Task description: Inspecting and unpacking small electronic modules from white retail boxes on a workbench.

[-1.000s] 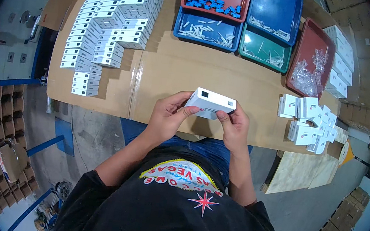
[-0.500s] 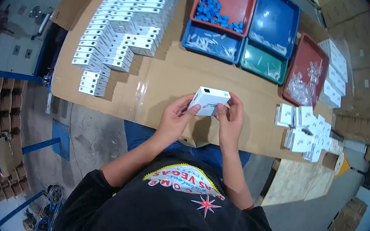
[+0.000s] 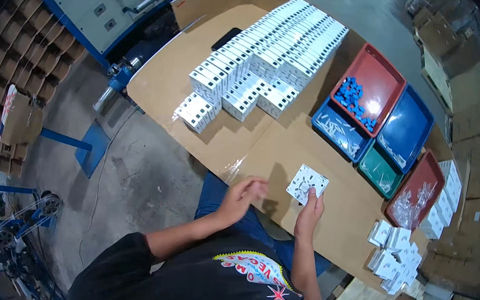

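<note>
A flat white square box [image 3: 306, 182] is in my right hand [image 3: 309, 214], gripped at its lower right corner with the thumb on top. Its upper face carries a dark printed pattern. My left hand [image 3: 241, 198] is off the box, a short way to its left over the table's near edge. Its fingers are loosely stretched out and hold nothing. Beyond, on the left, stand long rows of stacked white boxes [image 3: 276, 52]. More small white boxes [image 3: 396, 253] lie in a loose pile to the right of my right hand.
Cardboard covers the table [image 3: 264, 147]. Trays stand at the right: a red one [image 3: 381, 77] with blue pieces, a blue one [image 3: 338, 129] and a green one [image 3: 378, 173] with small pale parts, another blue one [image 3: 414, 120], and a dark red one [image 3: 418, 190] with clear bags. A black phone-like object [image 3: 226, 38] lies behind the stacks.
My left hand has let go of the box and drawn away left. The box has turned, with its patterned face now up in my right hand. The whole view has swung left.
</note>
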`<move>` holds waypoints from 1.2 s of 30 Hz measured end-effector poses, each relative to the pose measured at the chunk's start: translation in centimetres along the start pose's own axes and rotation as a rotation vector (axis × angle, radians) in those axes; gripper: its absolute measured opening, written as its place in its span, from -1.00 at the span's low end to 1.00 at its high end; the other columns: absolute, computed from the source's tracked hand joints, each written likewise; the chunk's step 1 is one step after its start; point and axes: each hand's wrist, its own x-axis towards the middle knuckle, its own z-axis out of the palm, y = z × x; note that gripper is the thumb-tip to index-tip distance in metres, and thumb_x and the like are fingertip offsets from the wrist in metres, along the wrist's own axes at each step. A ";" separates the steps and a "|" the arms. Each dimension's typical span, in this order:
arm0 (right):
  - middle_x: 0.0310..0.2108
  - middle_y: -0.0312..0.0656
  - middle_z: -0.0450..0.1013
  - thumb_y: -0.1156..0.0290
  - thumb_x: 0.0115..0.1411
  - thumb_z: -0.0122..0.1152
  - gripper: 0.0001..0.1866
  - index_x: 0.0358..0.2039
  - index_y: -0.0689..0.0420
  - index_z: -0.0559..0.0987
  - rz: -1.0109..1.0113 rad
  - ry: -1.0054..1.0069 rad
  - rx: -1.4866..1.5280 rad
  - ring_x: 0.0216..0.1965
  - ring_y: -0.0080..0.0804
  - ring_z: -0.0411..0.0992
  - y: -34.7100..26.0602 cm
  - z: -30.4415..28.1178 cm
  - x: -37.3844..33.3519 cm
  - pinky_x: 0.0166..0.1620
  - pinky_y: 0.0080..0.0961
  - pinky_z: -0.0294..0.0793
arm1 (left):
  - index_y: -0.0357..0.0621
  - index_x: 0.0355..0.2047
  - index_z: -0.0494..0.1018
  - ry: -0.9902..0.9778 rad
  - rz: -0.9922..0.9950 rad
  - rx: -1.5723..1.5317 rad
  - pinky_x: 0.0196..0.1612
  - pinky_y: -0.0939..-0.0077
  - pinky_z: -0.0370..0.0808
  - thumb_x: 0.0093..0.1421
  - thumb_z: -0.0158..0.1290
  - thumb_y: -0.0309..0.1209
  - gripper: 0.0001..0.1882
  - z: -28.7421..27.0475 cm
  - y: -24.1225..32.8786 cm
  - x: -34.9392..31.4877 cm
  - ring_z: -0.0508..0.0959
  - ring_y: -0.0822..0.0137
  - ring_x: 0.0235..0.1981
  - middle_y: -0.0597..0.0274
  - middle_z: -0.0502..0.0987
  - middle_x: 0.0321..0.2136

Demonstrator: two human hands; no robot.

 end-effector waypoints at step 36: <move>-0.26 -0.14 0.52 0.46 0.13 0.49 -0.63 -0.10 0.27 0.55 -0.817 0.106 -0.446 -0.22 -0.31 0.52 -0.9 24.9 19.6 -0.10 -0.37 0.50 | -0.22 -0.31 0.58 0.260 0.061 0.452 -0.43 0.44 0.45 0.30 0.19 -0.36 -0.84 -12.8 -8.3 -4.9 0.57 0.35 -0.49 0.13 0.60 -0.49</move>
